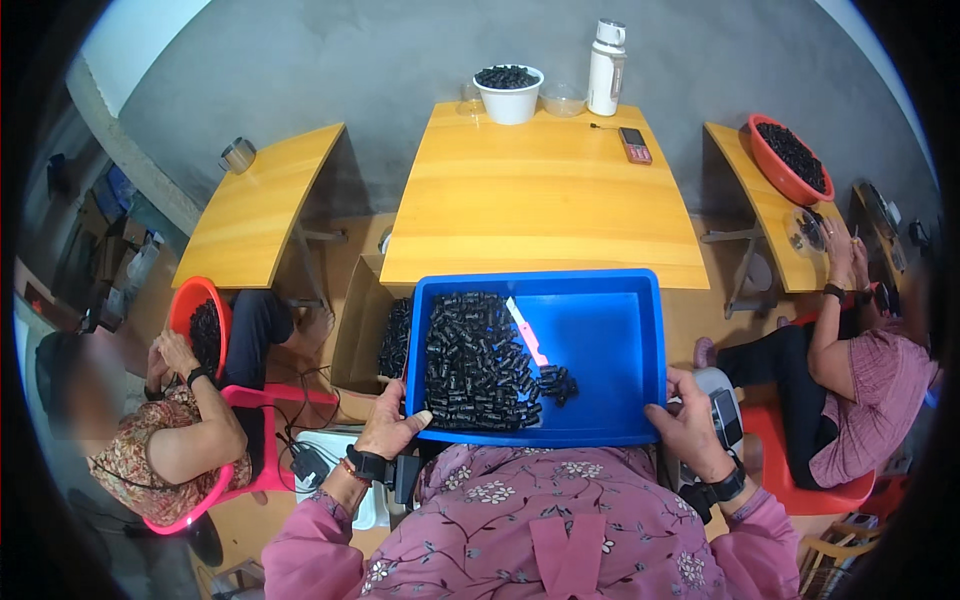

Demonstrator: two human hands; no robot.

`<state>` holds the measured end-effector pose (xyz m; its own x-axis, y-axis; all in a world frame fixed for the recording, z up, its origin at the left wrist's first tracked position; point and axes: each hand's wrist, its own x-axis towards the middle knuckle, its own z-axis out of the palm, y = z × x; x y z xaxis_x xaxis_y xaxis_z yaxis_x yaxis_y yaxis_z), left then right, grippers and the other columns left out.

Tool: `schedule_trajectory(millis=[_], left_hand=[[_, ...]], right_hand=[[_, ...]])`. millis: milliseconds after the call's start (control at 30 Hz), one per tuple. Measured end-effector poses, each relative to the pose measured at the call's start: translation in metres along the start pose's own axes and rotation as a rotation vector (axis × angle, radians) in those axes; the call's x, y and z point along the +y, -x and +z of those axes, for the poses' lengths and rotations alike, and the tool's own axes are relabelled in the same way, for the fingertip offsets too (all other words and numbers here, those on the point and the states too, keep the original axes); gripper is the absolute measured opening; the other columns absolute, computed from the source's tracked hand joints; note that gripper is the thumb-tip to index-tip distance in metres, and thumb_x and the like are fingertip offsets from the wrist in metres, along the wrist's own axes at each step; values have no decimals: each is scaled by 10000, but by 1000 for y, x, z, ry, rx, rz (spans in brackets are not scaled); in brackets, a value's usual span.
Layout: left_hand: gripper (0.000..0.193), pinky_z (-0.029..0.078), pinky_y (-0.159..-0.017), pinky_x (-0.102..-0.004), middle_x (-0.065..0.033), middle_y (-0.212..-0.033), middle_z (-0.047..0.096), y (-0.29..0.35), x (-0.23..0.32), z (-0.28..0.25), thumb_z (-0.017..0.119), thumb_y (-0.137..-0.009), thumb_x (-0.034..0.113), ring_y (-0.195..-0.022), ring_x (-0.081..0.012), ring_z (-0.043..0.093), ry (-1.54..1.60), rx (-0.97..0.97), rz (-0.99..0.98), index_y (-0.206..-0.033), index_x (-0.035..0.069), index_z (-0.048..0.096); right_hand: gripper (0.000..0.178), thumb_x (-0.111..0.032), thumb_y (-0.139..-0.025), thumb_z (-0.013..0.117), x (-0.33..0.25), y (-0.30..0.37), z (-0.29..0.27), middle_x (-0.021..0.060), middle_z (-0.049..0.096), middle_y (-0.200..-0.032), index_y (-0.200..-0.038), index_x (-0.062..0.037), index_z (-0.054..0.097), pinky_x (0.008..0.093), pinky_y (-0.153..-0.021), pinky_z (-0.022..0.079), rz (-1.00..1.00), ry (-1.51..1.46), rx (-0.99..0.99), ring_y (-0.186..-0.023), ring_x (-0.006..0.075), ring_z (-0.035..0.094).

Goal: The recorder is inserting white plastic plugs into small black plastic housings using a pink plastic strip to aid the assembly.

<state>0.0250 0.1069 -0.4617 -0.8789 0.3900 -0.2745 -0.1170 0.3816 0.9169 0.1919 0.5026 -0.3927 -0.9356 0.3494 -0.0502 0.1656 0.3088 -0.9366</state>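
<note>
A blue plastic tray (610, 435) is held in front of my body, just off the near edge of the yellow table. My left hand (390, 425) grips its near left corner, thumb over the rim. On the opposite side, my right hand (692, 425) grips the near right corner in the same way. Small black ribbed plastic parts (475, 360) fill the tray's left half, and a small cluster lies toward the middle. Beside the heap rests a pink and white utility knife (527, 335). The fingers under the tray are hidden.
The yellow table (540, 200) carries a white bowl of black parts (508, 95), a white thermos (607, 70) and a red phone (634, 146). A cardboard box (358, 325) stands left of the tray. One person (185, 420) sits at left, another (860, 380) at right.
</note>
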Motion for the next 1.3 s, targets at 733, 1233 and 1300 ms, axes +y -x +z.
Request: schedule_trajectory(millis=[733, 1233, 1300], left_hand=[[472, 510, -706, -291, -59, -924, 620, 3, -6, -12, 766, -861, 228, -789, -116, 582, 26, -89, -6, -1179, -8, 509], [170, 543, -793, -315, -95, -944, 674, -43, 96, -3, 615, -966, 163, -803, -164, 650, 597, 228, 311, -1072, 30, 623], [160, 575, -689, -319, -98, -945, 678, -58, 105, 15, 604, -975, 158, -763, -160, 653, 914, 111, 303, -1099, 59, 625]], right_hand=[[446, 69, -832, 670, 31, -8, 9, 53, 601, -915, -1246, 16, 514, 259, -744, 492, -28, -4, -22, -823, 104, 553], [316, -117, -864, 684, -47, -90, 45, 195, 631, -985, -1129, 27, 592, 393, -763, 515, -309, 310, -313, -895, 344, 642], [275, -130, -863, 675, -30, -113, 73, 200, 631, -953, -1074, 30, 600, 415, -746, 510, -395, 372, -353, -876, 364, 637]])
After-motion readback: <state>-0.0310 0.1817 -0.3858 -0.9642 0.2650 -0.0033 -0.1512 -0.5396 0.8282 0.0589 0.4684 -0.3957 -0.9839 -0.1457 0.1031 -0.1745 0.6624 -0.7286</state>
